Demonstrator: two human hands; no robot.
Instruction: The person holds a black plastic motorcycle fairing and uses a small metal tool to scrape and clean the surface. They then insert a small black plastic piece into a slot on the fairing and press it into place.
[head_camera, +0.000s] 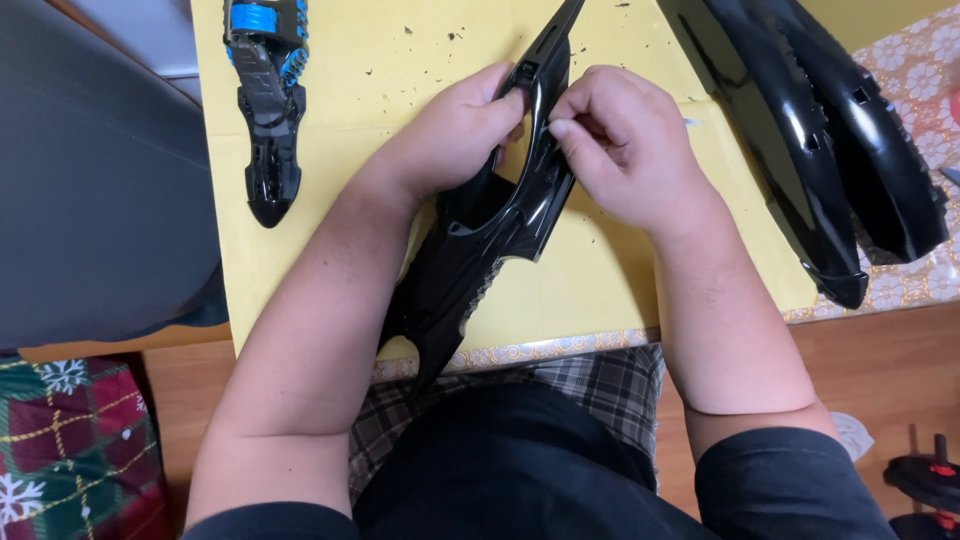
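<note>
Both hands, left hand (455, 130) and right hand (625, 145), clamped together on glossy black panel (500, 225) over yellow mat (620, 280); more black panels (820, 140) lying loose alongside, unjoined.

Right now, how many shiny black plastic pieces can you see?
4. One long piece is held in both the left hand and right hand. One with blue trim lies upper left. Two large curved ones lie upper right, overlapping; more could be hidden.
</note>
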